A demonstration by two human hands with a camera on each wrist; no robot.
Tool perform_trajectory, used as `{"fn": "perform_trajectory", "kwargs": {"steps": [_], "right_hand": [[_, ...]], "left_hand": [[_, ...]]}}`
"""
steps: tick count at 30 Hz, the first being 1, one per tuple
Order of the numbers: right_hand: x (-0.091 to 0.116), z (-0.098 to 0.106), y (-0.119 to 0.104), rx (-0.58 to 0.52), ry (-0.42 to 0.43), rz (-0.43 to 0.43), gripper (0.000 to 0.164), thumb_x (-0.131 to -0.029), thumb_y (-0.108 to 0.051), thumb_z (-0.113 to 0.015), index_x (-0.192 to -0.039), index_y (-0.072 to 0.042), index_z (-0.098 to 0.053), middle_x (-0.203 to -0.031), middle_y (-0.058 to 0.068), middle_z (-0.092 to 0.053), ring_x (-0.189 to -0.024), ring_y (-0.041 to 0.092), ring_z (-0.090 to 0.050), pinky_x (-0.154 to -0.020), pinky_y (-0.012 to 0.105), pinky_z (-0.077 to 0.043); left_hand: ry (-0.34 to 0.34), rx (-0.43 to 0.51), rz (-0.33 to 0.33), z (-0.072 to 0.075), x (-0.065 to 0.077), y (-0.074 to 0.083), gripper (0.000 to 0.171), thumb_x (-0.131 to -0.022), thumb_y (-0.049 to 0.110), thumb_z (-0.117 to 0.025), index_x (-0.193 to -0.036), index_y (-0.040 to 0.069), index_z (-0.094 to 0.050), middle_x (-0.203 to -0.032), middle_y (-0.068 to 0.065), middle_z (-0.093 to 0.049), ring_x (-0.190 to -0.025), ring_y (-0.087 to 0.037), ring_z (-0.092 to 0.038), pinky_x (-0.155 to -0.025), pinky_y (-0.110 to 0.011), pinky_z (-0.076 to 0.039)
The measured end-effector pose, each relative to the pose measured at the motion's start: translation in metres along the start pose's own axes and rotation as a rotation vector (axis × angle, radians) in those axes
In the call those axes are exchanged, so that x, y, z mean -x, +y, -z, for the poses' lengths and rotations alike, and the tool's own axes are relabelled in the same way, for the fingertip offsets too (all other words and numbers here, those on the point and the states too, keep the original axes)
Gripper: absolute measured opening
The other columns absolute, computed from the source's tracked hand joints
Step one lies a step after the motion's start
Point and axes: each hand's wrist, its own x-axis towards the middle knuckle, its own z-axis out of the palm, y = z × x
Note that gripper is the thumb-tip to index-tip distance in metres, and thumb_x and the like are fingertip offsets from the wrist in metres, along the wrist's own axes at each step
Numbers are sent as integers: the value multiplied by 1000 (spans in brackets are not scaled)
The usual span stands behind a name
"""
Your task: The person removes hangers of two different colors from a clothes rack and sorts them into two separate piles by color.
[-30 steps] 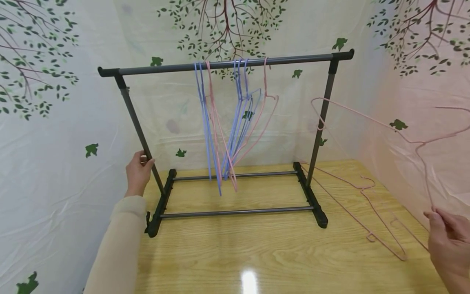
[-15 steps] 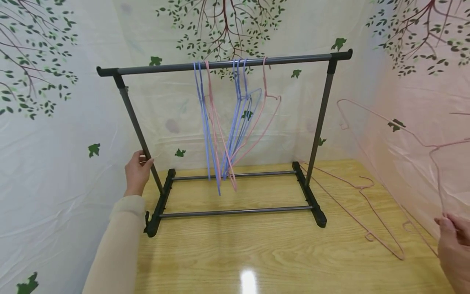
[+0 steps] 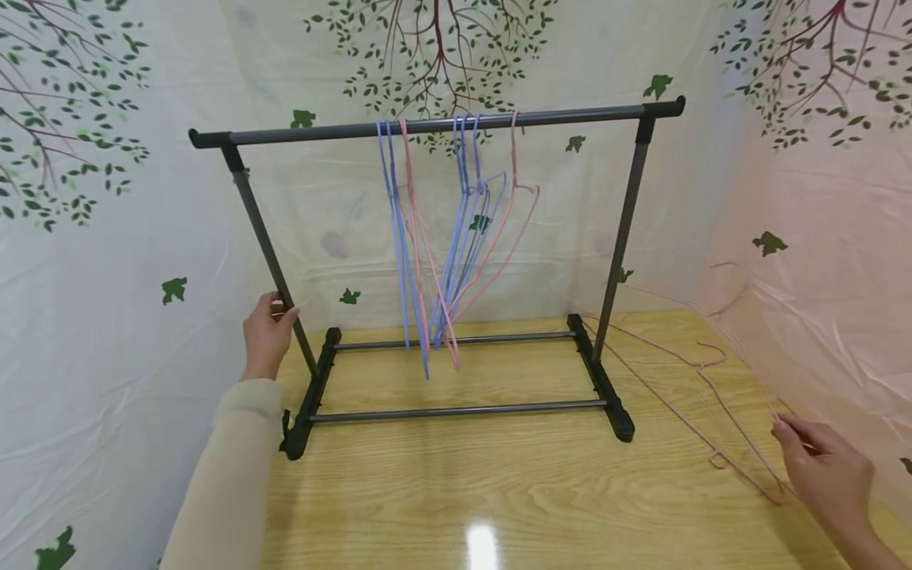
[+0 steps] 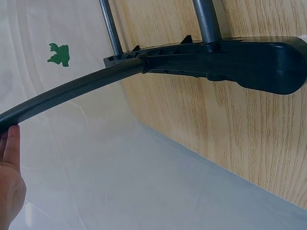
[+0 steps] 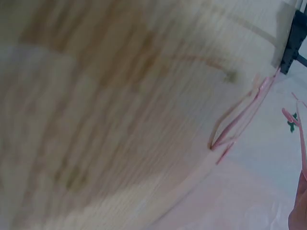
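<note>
My left hand [image 3: 267,336] holds the left upright [image 3: 260,226] of a black clothes rack, thumb on the near side. In the left wrist view the fingers [image 4: 12,146] lie against that pole. At the right, low by the table, my right hand [image 3: 830,471] pinches a thin pink clothes hanger [image 3: 721,310], which is faint and blurred against the wall sheet. The right wrist view shows the hand [image 5: 298,206] at its edge with the hanger [image 5: 301,143] rising from it. Another pink hanger [image 3: 744,431] lies on the table close by.
Several blue hangers [image 3: 459,206] and pink hangers [image 3: 514,158] hang on the rack's top bar [image 3: 321,133]. The rack's black feet [image 3: 618,416] stand on the wooden table [image 3: 456,491]. A leaf-patterned sheet [image 3: 142,332] encloses the table at the back and sides.
My right hand moved a little right, then back left, and the pink hanger swung down from a raised position toward the table. The left hand stays on the upright.
</note>
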Motion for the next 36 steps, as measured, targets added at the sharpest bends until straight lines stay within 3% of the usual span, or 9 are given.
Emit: {"fn": "perform_trajectory", "kwargs": {"steps": [6,12,15,18,22,25,30,36], "right_hand": [[2,-15,4,-16,-194,-77,13,-92,-6,-68,-95,5,-75,-76,-42,-58,-66,-23,-54,-54,4,-43],[-5,-18,16,-93,-329,-290,15,-100,-20,-60,-97,-22,-75,-71,-34,-63,-63,-11,-63,-55,8,-48],[-10,-16,22,-21,-351,-347,25,-101,-23,-55,-102,-10,-76,-66,-32,-62,-60,-11,-61,-55,8,-46],[-12,-16,26,127,-384,-327,41,-102,-25,-52,-113,12,-68,-65,-20,-67,-59,-14,-53,-59,11,-40],[-13,-17,32,265,-430,-272,41,-101,-22,-51,-116,14,-64,-87,18,-74,-80,26,-69,-76,38,-44],[-15,-17,37,311,-471,-242,43,-102,-22,-48,-121,16,-58,-110,34,-64,-104,58,-55,-80,57,-41],[-22,-15,35,332,-462,-198,46,-103,-23,-46,-125,17,-55,-118,37,-58,-104,59,-54,-80,58,-39],[-32,-25,14,266,-406,-151,45,-103,-23,-49,-123,15,-58,-113,36,-62,-97,55,-58,-74,56,-42]], "left_hand": [[2,0,2,0,1,-1,41,-103,16,-56,-139,-2,-48,-126,-26,-59,-114,-40,-60,-93,-52,-50],[-2,7,3,-1,2,-1,41,-103,17,-56,-139,-2,-48,-126,-26,-58,-114,-40,-59,-93,-52,-50],[-2,10,6,-1,2,0,41,-103,17,-56,-139,-1,-48,-126,-26,-59,-115,-40,-59,-94,-52,-50],[-1,13,5,-1,1,0,41,-103,17,-56,-139,-2,-48,-126,-26,-59,-115,-39,-59,-94,-51,-50],[-3,14,5,-2,1,1,42,-103,16,-56,-140,-2,-47,-126,-27,-59,-115,-39,-60,-94,-51,-50],[-9,12,6,-2,1,1,43,-103,17,-56,-140,-1,-47,-126,-26,-59,-115,-39,-59,-94,-51,-50],[-7,4,6,-1,1,1,43,-103,17,-56,-140,-1,-47,-127,-26,-59,-115,-40,-59,-94,-52,-50],[4,-4,3,0,1,-1,42,-103,17,-57,-139,-1,-48,-126,-26,-59,-114,-40,-59,-94,-52,-50]]}}
